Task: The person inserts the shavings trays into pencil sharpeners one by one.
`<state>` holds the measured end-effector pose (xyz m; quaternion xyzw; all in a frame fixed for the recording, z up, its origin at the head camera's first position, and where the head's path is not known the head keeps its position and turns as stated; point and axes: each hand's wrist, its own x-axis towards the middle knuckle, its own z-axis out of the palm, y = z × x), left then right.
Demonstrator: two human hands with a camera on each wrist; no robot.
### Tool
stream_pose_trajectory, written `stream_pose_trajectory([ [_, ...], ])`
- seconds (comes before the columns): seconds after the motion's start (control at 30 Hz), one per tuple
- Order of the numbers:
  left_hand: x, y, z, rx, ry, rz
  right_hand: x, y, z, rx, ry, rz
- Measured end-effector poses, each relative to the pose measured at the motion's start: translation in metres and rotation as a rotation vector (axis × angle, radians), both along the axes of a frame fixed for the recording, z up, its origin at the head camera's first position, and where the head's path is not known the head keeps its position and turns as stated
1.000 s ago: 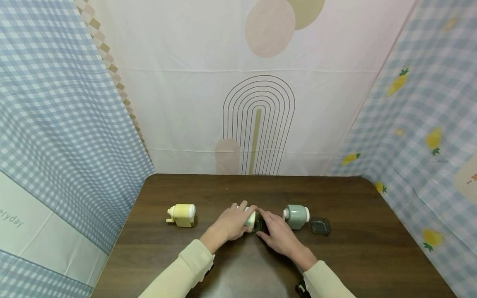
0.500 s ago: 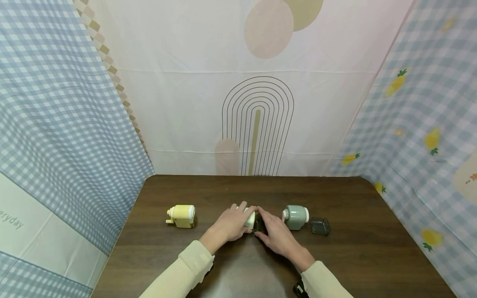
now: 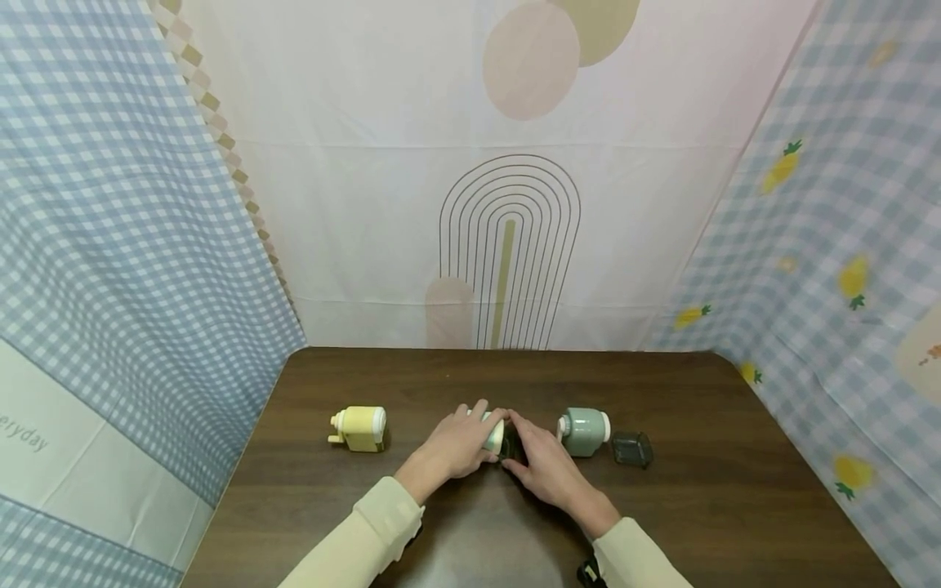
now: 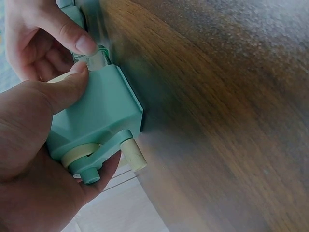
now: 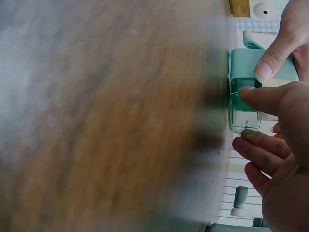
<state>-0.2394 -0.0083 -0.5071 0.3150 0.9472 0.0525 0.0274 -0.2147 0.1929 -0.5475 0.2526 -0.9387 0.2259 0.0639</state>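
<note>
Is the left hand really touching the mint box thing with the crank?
Touching. The left wrist view shows the left hand holding the mint box, its thumb pressed against it.

Right hand (image 3: pixel 546 463) slightly nearer mint sharpener (image 4: pixel 99 104)

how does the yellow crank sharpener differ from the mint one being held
The yellow sharpener has a yellow body; the mint sharpener is blue-green. The yellow sharpener rests untouched on the table, plainly visible from the head view; the mint sharpener is held and mostly covered there. Both have a crank.
</note>
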Motion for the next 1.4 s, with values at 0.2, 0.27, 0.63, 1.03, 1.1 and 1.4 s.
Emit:
stream_pose_trajectory([
  [0.2,0.0002,0.0002,-0.0021,-0.001,0.006,-0.001,-0.0004,-0.0017,-0.0015,-0.008,0.01,0.003],
  [0.27,0.0,0.0003,-0.0025,-0.001,0.007,0.001,-0.0009,-0.002,-0.0019,-0.013,0.017,0.007],
  [0.63,-0.0003,0.0023,-0.001,-0.007,0.002,0.013,-0.0016,-0.0033,-0.0001,-0.016,0.003,-0.005],
  [1.03,0.0013,0.0015,-0.0009,0.006,0.002,0.014,-0.003,-0.0057,-0.0021,-0.025,-0.011,-0.012],
  [1.1,0.0017,0.0016,-0.0006,0.007,0.003,0.015,-0.0032,-0.0059,-0.0024,-0.025,-0.013,-0.012],
  [1.4,0.0015,0.0015,0.0005,0.009,0.01,0.014,-0.0029,-0.0067,-0.0002,-0.03,-0.03,-0.014],
])
